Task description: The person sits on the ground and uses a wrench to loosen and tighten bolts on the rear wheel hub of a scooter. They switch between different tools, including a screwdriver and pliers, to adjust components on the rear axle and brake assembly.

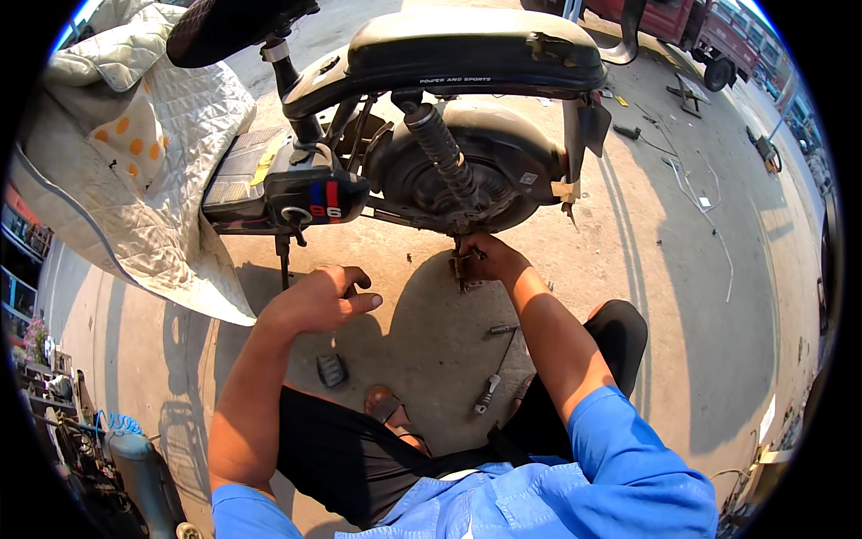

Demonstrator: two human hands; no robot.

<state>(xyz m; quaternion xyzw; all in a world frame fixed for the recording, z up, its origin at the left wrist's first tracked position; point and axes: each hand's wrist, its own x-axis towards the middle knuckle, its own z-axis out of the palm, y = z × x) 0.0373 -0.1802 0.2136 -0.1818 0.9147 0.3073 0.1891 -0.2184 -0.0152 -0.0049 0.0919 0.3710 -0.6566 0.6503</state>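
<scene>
An electric scooter (476, 54) stands side-on before me, its rear wheel (521, 171) and coil-spring shock absorber (444, 153) facing me. At the axle, just under the shock's lower end, my right hand (488, 259) is closed with its fingers bent round a small dark part. What exactly it grips is mostly hidden by the fingers. My left hand (332, 298) hangs in the air below the footboard (247, 171), thumb and forefinger apart, holding nothing. A ratchet wrench (488, 393) lies on the ground between my feet, with a short metal socket-like piece (503, 330) above it.
A quilted cover (180, 225) drapes over the scooter's front at left. A dark block-like object (332, 369) lies by my left foot. Loose cables (705, 202) and small parts litter the ground at right. A red truck (664, 27) is parked behind; a grey tank (139, 476) stands lower left.
</scene>
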